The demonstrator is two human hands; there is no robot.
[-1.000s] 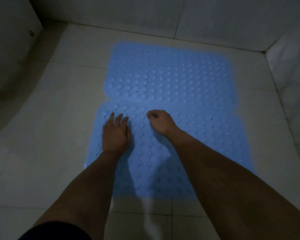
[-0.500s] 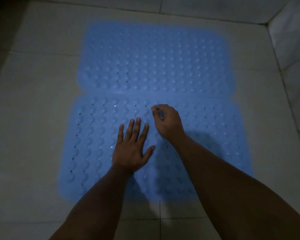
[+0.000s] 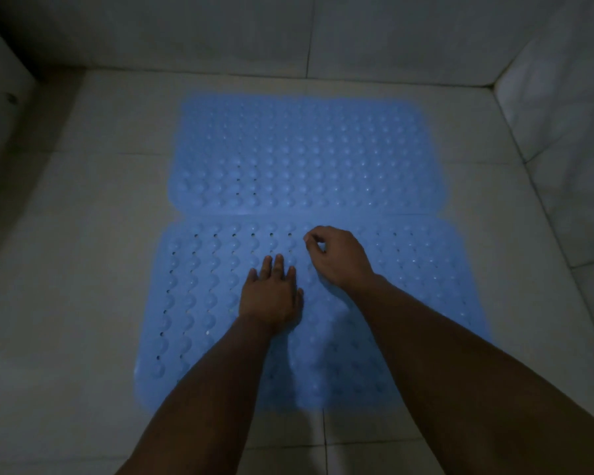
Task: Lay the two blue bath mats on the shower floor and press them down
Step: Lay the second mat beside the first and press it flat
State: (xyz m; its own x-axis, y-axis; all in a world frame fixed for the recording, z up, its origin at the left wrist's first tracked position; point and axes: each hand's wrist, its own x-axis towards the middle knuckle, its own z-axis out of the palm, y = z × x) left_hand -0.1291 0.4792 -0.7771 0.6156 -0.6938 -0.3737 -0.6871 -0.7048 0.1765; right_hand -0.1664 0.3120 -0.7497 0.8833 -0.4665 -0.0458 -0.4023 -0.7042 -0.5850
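Observation:
Two blue bubbled bath mats lie flat on the tiled shower floor, long edges meeting. The far mat (image 3: 306, 156) sits toward the back wall; the near mat (image 3: 419, 279) lies in front of it, with small holes along its rows. My left hand (image 3: 271, 296) rests palm down on the near mat's middle, fingers straight and close together. My right hand (image 3: 336, 257) is just to its right, near the mat's far edge, fingers curled under into a loose fist with the knuckles against the mat. Nothing is held in either hand.
Pale floor tiles (image 3: 83, 269) surround the mats. Tiled walls (image 3: 374, 36) rise at the back and on the right. A dark curved fixture edge (image 3: 4, 87) stands at the far left corner. The light is dim.
My left hand slid from the near mat's left part toward its middle, and its fingers have drawn together. My right hand stayed curled at about the same spot. The view shifted.

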